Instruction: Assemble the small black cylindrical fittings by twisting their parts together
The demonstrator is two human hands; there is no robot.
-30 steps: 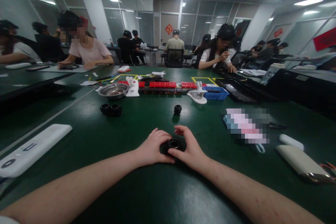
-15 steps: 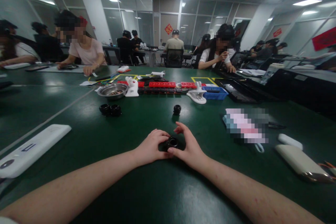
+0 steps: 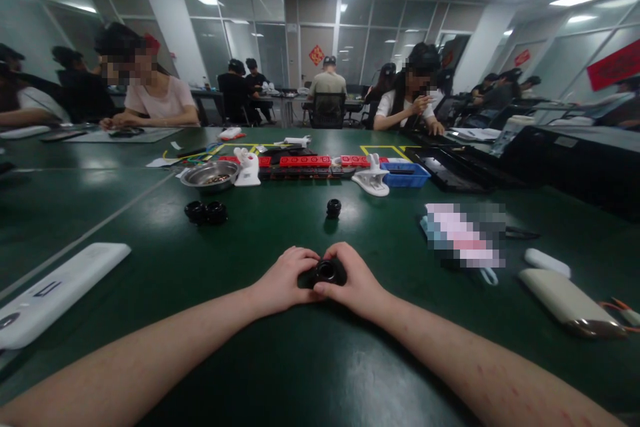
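A black round threaded-looking fitting (image 3: 327,271) with a hole in its top stands between my hands, low over the green table or on it. My left hand (image 3: 290,280) is closed round its left side, thumb in front and fingers behind. From the right, my right hand (image 3: 355,283) curls round the same fitting, its thumb on the front and fingertips at the back. Straight ahead stands a similar single black fitting (image 3: 333,208). Two more black fittings (image 3: 206,212) sit side by side to the left. The underside of the held fitting is hidden.
A metal bowl (image 3: 210,175) with small parts, red strips (image 3: 305,161), a white clip stand (image 3: 371,177) and a blue tray (image 3: 406,175) line the back. A long white device (image 3: 65,293) lies left; a beige power bank (image 3: 570,300) right. Co-workers sit across.
My right hand's raised fingers have come down and curled round the back of the fitting. My left hand keeps its grip. The view has shifted slightly.
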